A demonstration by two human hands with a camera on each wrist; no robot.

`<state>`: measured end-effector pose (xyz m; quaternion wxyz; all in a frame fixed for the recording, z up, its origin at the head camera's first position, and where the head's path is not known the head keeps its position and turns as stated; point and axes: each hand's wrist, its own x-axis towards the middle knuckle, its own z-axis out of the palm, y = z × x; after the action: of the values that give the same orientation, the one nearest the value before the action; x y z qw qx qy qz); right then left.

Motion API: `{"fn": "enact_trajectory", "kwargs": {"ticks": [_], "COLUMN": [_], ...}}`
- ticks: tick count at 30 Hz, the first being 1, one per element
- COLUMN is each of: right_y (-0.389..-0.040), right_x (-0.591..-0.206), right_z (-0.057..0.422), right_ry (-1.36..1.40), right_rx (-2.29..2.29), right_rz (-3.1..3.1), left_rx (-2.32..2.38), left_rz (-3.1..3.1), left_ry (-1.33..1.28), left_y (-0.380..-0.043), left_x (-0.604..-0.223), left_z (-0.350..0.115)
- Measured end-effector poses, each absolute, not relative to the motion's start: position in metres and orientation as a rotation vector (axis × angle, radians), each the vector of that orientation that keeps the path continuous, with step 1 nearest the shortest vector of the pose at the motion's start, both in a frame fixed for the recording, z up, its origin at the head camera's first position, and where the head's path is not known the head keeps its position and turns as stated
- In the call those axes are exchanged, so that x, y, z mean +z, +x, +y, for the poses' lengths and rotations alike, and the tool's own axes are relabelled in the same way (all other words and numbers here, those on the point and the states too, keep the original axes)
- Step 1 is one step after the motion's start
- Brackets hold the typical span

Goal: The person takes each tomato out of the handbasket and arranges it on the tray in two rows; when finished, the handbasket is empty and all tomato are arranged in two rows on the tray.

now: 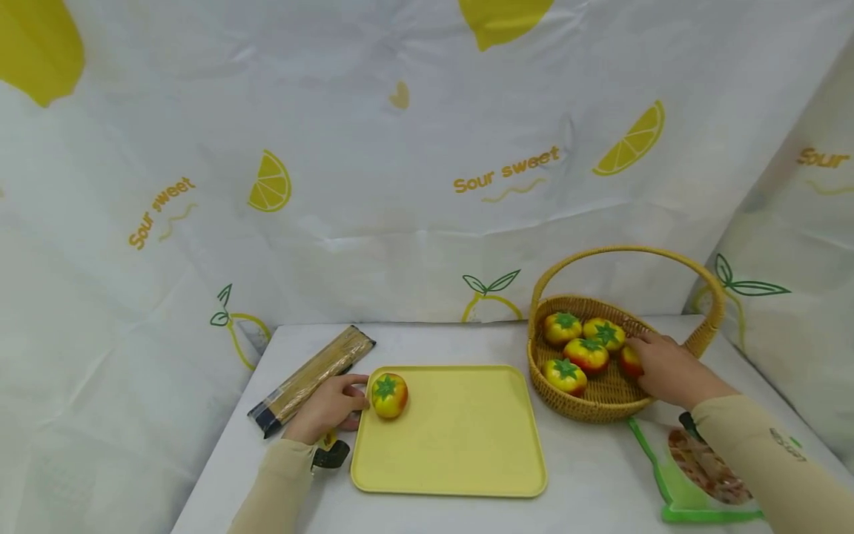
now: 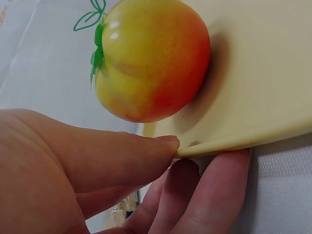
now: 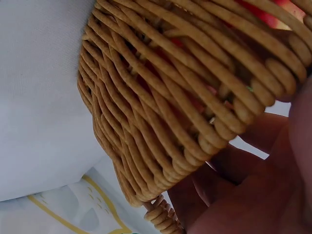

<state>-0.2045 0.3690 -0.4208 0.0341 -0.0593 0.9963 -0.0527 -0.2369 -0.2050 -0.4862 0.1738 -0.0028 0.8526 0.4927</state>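
A yellow-red tomato (image 1: 389, 395) with green star-shaped leaves sits in the upper left corner of a yellow tray (image 1: 460, 437). My left hand (image 1: 331, 404) pinches the tray's left rim, thumb on top and fingers underneath, as the left wrist view shows; the tomato (image 2: 153, 61) is just beyond the thumb. At the right, my right hand (image 1: 677, 371) reaches over the rim of a wicker basket (image 1: 603, 409), its fingers curved over a tomato (image 1: 630, 362) at the basket's right side. The basket wall (image 3: 161, 102) hides part of those fingers in the right wrist view.
Several other tomatoes (image 1: 587, 356) lie in the basket, under its tall arched handle (image 1: 627, 251). A wrapped bundle of thin sticks (image 1: 320, 371) lies left of the tray. A green-edged bag (image 1: 700, 467) is beneath the right forearm. A lemon-print cloth (image 1: 373, 245) hangs behind the table.
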Motion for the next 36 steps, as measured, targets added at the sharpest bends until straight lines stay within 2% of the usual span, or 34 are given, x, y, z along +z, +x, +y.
{"fn": "enact_trajectory", "kwargs": {"ticks": [24, 36], "right_y": [-0.184, -0.167], "right_x": [-0.396, -0.384], "right_z": [0.361, 0.326], "right_ry": [-0.157, -0.189], "right_rx": [-0.360, -0.647], "right_rz": [3.088, 3.100], "left_rx": [1.351, 1.344], "left_rz": [2.443, 2.446], "left_ry": [-0.062, -0.058], "left_y": [-0.236, -0.237], "left_x": [-0.482, -0.481], "left_z": [-0.200, -0.201]}}
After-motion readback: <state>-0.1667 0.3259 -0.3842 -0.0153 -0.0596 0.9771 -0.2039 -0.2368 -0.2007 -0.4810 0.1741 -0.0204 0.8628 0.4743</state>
